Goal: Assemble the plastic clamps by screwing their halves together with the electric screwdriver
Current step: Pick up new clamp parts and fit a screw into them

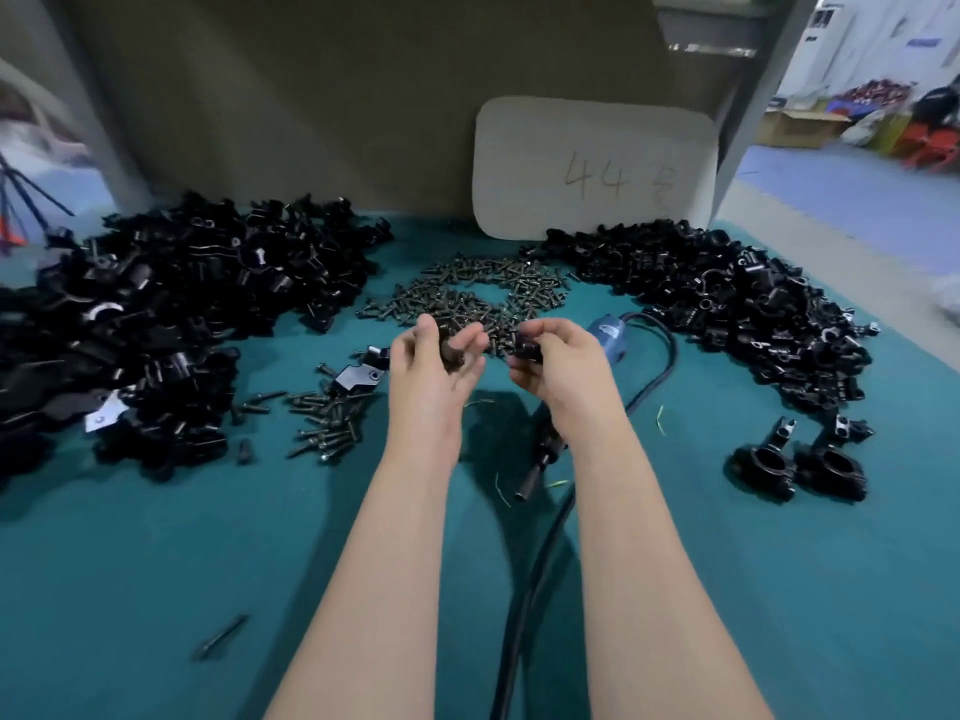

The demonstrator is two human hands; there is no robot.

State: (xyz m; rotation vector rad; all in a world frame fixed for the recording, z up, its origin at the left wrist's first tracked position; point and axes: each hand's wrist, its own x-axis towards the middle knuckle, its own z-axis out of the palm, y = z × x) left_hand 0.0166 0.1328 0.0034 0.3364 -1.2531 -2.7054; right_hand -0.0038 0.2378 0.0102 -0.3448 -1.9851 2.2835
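Left grip (434,363), right grip (561,367) pinching halves (525,349)

Glossy black plastic clamp halves (197,283), dark metal screws (467,298), matt teal table (156,563).

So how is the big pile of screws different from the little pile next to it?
The big screw pile is far larger than the little screw pile. The big one lies further back, partly behind the left hand and right hand; the little one lies nearer, to the left. The little pile's screws look longer, though blur leaves doubt. Both are dark screws loose on the green mat.
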